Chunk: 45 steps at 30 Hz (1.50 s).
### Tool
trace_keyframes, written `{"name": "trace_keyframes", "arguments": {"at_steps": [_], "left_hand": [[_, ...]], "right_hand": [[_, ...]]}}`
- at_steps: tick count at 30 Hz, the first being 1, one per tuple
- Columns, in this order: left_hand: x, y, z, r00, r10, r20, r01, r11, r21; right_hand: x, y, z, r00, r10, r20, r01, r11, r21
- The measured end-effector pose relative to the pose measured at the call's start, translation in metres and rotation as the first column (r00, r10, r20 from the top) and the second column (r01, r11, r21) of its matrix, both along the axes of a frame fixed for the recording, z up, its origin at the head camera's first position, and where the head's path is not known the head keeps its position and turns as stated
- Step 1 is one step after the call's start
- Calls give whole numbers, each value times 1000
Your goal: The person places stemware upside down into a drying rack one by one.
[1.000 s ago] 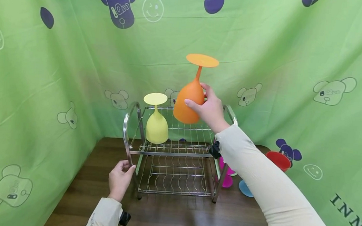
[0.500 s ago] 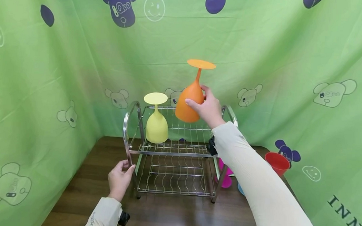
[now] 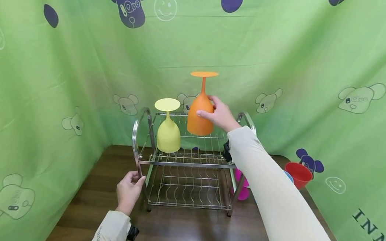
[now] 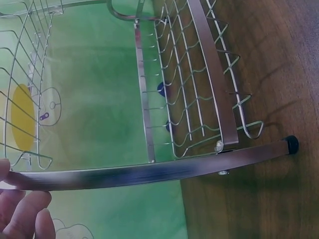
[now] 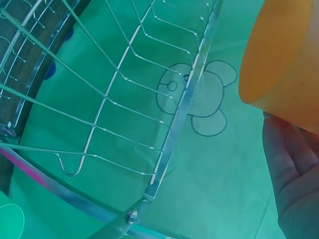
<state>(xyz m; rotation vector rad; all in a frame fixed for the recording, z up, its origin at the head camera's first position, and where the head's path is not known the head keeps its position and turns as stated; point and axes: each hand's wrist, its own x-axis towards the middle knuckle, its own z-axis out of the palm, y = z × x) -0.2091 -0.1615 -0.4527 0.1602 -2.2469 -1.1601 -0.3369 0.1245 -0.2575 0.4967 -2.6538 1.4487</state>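
Note:
Upside down above the upper tier of a metal dish rack [image 3: 187, 164], an orange plastic goblet [image 3: 200, 115] is held by my right hand [image 3: 221, 115], thumb and fingers around its bowl. In the right wrist view the goblet's rim [image 5: 274, 50] is apart from the wires. A yellow goblet [image 3: 168, 136] stands inverted on the upper tier at the left. My left hand [image 3: 129, 192] pinches the rack's left front leg; the left wrist view shows fingers [image 4: 30, 214] around that metal tube [image 4: 124, 177].
Right of the rack, partly behind my right sleeve, are a red cup [image 3: 298, 175], a blue piece [image 3: 288, 175] and magenta pieces [image 3: 242, 193]. The rack's lower tier [image 3: 189, 186] sits low over the wooden table [image 3: 186, 229]. Green printed cloth [image 3: 283, 48] hangs behind and at both sides.
The orange goblet has come down slightly and turned more upright, its foot shifting left. My left hand stays on the rack leg, and the yellow goblet has not moved.

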Motion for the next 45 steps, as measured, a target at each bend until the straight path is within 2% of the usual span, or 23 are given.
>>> {"name": "trace_keyframes", "arguments": {"at_steps": [7, 18, 23, 31, 39, 45], "left_hand": [[0, 2, -4, 1000, 7, -7, -6, 1000, 23], [-3, 2, -6, 999, 9, -52, -9, 1000, 4], [-3, 1, -6, 999, 10, -49, -9, 1000, 8], [-4, 1, -6, 1000, 2, -29, -2, 1000, 12], [-6, -1, -7, 1000, 0, -18, 0, 1000, 3], [-7, -1, -9, 1000, 3, -25, -3, 1000, -5]], "right_hand": [[-9, 2, -8, 998, 54, 45, -56, 998, 35], [-15, 0, -19, 987, 113, 112, -132, 975, 177], [-18, -2, -22, 983, 124, 136, -149, 970, 191], [-25, -3, -28, 968, 173, 183, -214, 947, 240], [-37, -9, -37, 961, 204, 184, -246, 938, 244], [-33, -10, -36, 955, 212, 207, -261, 931, 253]]}}
